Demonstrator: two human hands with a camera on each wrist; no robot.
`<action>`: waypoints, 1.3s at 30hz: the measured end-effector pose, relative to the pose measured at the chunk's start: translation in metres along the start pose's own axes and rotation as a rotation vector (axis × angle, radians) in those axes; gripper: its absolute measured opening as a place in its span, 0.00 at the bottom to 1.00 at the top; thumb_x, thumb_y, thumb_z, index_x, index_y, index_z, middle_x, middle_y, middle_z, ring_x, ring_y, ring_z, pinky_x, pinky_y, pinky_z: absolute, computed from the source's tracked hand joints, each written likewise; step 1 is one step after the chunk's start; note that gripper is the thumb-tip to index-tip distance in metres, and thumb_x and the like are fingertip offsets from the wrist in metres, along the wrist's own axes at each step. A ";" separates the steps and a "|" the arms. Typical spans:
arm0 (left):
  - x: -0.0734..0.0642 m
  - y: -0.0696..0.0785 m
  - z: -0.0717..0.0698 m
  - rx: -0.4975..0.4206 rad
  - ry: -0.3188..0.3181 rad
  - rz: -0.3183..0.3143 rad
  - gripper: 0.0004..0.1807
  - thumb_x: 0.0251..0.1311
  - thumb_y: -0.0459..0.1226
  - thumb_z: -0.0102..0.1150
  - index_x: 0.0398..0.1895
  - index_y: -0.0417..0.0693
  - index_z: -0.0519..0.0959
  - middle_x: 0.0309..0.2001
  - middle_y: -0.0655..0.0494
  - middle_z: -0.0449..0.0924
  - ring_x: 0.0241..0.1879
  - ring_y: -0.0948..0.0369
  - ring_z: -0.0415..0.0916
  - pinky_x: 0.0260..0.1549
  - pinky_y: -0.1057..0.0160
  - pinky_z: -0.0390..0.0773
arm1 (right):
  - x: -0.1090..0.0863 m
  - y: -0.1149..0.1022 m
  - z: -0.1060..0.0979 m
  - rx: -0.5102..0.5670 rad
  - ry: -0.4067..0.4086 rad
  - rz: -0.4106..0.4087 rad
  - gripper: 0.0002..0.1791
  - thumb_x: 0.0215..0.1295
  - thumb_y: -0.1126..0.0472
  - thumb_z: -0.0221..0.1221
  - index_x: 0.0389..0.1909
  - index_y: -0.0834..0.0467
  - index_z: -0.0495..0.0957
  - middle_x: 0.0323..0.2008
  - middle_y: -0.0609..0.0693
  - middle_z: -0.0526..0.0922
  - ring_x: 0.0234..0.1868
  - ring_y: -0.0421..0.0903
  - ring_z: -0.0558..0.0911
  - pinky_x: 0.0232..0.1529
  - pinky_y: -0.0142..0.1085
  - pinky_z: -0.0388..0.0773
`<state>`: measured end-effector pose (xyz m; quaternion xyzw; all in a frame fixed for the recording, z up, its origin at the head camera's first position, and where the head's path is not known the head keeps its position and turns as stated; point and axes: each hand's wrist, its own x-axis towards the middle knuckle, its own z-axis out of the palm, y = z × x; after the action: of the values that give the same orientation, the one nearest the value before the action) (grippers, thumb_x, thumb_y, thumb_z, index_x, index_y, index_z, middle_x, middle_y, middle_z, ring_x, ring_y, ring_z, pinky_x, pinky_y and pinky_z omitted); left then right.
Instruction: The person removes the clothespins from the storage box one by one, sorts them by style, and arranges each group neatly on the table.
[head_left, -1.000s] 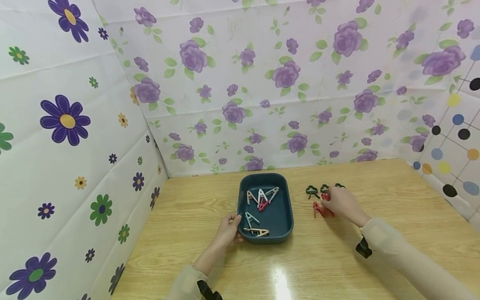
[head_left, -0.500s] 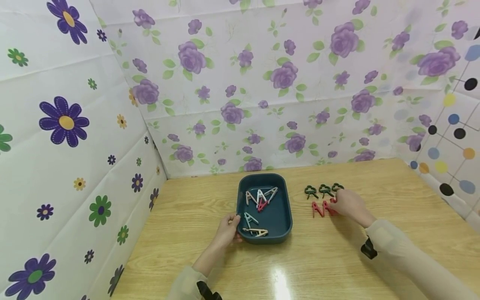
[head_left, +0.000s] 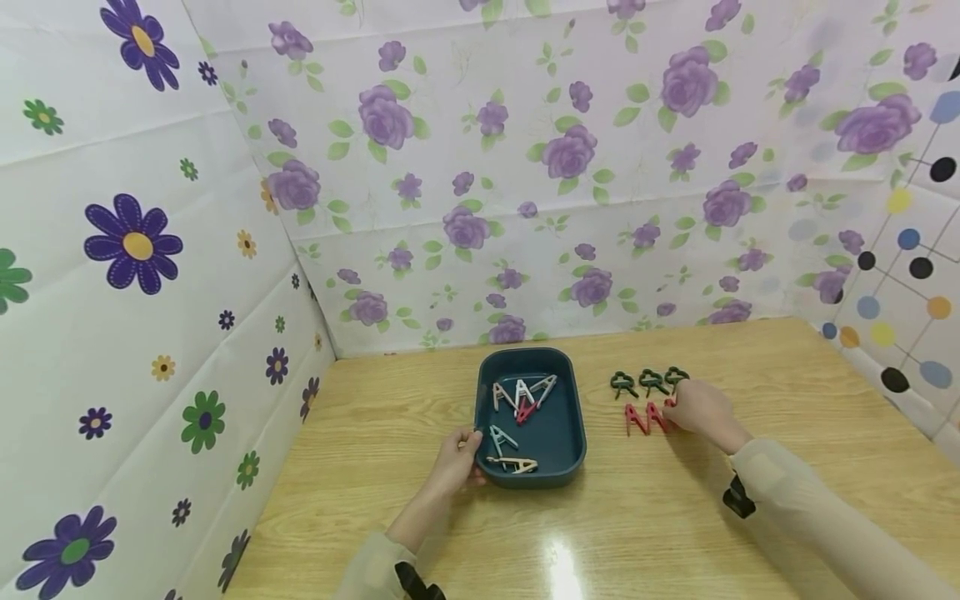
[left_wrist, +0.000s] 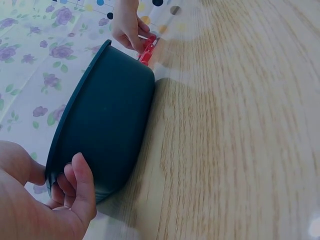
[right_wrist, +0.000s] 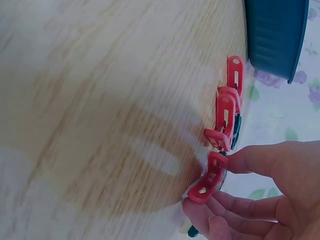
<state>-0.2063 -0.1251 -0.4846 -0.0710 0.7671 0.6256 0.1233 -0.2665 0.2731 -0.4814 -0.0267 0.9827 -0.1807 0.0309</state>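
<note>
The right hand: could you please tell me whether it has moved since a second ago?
Yes; in the head view, the right hand has moved rightward, farther from the dark blue tray.

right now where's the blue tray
In the head view, the dark blue tray sits on the table, its left side held by the left hand, with red clips and green clips to its right.

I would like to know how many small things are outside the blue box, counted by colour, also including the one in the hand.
Red clips, one of them pinched by the right hand: 3
Dark green cloud-topped pieces: 3
Total: 6
</note>
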 end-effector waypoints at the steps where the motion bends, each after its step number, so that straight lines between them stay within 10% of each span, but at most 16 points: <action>1: 0.001 -0.001 0.000 0.001 -0.002 -0.003 0.19 0.75 0.44 0.42 0.55 0.36 0.66 0.23 0.57 0.70 0.20 0.66 0.69 0.23 0.66 0.81 | 0.000 0.000 0.000 -0.003 0.002 -0.001 0.26 0.62 0.58 0.59 0.07 0.49 0.59 0.07 0.40 0.54 0.11 0.36 0.53 0.13 0.27 0.49; 23: 0.003 -0.003 -0.001 0.001 -0.011 0.006 0.20 0.75 0.43 0.41 0.55 0.34 0.66 0.22 0.58 0.70 0.18 0.66 0.68 0.21 0.68 0.80 | 0.003 0.000 -0.001 -0.013 0.079 -0.037 0.27 0.66 0.57 0.55 0.06 0.51 0.60 0.06 0.41 0.55 0.10 0.37 0.54 0.11 0.27 0.49; 39: -0.001 -0.001 -0.001 -0.009 0.001 -0.014 0.21 0.74 0.45 0.42 0.57 0.37 0.66 0.24 0.57 0.70 0.19 0.66 0.69 0.21 0.68 0.80 | 0.005 -0.029 0.002 0.038 0.201 -0.196 0.09 0.67 0.61 0.52 0.29 0.61 0.76 0.17 0.49 0.73 0.14 0.41 0.65 0.16 0.33 0.60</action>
<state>-0.2052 -0.1264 -0.4854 -0.0771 0.7637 0.6283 0.1268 -0.2703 0.2454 -0.4732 -0.1038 0.9699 -0.2032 -0.0850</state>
